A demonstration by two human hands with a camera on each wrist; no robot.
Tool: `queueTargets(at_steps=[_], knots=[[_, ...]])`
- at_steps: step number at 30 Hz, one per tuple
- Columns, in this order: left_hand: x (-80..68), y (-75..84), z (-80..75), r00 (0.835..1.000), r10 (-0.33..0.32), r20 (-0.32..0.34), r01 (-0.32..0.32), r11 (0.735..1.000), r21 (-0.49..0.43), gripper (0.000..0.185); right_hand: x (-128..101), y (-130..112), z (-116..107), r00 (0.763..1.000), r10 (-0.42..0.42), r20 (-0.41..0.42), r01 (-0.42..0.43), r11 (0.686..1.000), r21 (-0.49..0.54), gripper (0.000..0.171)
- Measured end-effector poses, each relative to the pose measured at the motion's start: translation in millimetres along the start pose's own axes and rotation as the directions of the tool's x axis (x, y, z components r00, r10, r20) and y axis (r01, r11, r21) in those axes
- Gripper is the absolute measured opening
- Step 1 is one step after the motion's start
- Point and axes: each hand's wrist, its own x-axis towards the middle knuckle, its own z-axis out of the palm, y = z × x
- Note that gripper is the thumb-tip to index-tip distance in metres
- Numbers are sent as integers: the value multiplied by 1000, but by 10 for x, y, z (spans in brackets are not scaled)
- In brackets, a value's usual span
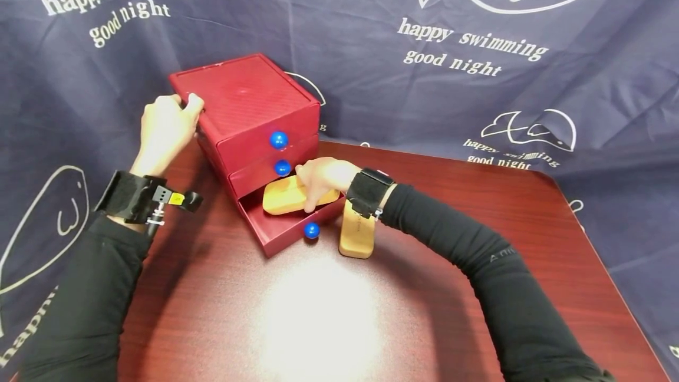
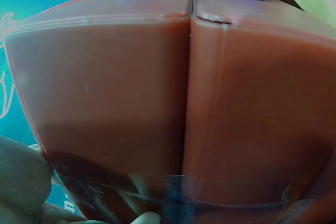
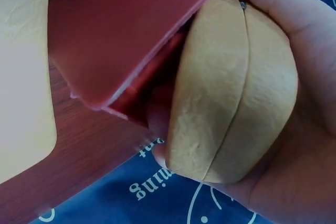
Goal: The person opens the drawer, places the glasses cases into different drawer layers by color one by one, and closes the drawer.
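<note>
A red three-drawer cabinet [image 1: 249, 105] with blue ball knobs stands at the back of the table. Its bottom drawer [image 1: 286, 230] is pulled out. My right hand [image 1: 323, 178] grips a tan wooden case [image 1: 292, 196] that lies in the open drawer; the right wrist view shows the case [image 3: 231, 93] wrapped by my fingers beside the drawer wall [image 3: 121, 35]. My left hand [image 1: 167, 125] holds the cabinet's back left top corner. The left wrist view shows the cabinet's side [image 2: 173, 103] close up. A second tan case [image 1: 357, 234] lies on the table just right of the drawer.
The dark red wooden table [image 1: 318, 323] stretches toward me, with a bright glare patch at its middle. A navy cloth with white print [image 1: 477, 46] hangs behind and around the table. The table's right edge [image 1: 610, 276] runs diagonally.
</note>
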Motion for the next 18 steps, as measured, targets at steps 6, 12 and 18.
queueTargets(at_steps=[6,12,18], knots=[[-5,0,2,1000,2,-3,-2,1000,3,50,18,-39,42,999,-32,-13,32,999,9,66],[-4,-5,5,1000,2,-1,-2,1000,1,50,67,-95,80,999,-51,-5,51,993,-103,78],[6,-8,9,1000,-2,2,2,1000,-2,50,97,-136,116,996,-85,2,84,980,-180,83]])
